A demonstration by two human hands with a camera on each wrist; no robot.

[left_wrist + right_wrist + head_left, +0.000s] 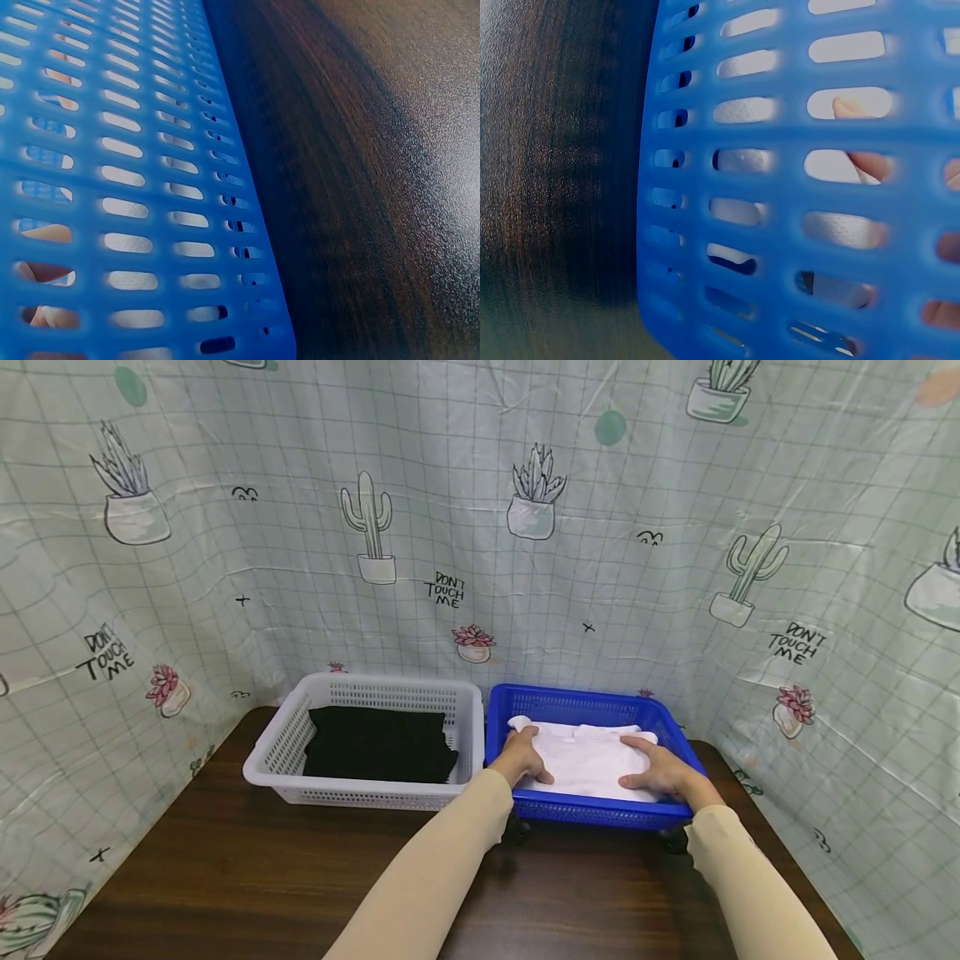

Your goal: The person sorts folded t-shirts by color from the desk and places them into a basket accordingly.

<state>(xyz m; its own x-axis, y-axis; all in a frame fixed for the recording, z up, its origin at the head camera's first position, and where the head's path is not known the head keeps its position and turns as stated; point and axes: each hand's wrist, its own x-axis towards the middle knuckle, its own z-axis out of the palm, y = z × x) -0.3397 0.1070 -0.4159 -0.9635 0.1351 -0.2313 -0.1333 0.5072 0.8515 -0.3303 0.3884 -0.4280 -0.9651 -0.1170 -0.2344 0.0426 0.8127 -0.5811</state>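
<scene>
A folded white cloth lies inside the blue basket, its back edge slightly uneven. My left hand reaches over the basket's front rim and rests on the cloth's left side. On the right side, my right hand touches the cloth with thumb and fingers spread apart. Both wrist views look through the slotted basket wall; white cloth and bits of fingers show through the holes.
To the left stands a white basket holding folded black cloth. Both baskets sit side by side at the back of a dark wooden table. A curtain with printed cacti hangs behind and along both sides.
</scene>
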